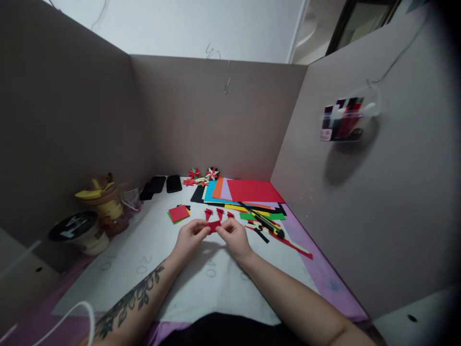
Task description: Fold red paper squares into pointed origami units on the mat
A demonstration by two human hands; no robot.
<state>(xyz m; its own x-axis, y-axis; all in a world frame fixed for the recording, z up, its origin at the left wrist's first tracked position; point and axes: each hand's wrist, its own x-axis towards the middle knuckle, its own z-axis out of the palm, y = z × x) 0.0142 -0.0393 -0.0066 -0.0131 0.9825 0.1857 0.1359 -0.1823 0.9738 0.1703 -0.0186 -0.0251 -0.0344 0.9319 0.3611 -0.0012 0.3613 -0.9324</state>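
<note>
Both hands meet over the white mat (201, 283) in the middle of the desk. My left hand (190, 236) and my right hand (232, 235) each pinch one end of a small red paper piece (214, 226) held between them. Just beyond the fingers lie three small folded red paper pieces (219, 213) in a row. A small stack of paper squares with a red one on top (178, 213) sits to the left of them. My left forearm bears a dark tattoo.
Large coloured sheets (252, 191) lie at the back right, with a yellow-black utility knife (264, 222) and paper strips beside them. Finished paper stars (201, 177) and dark phones (174, 183) sit at the back. Jars (104, 199) stand left. Brown partitions enclose the desk.
</note>
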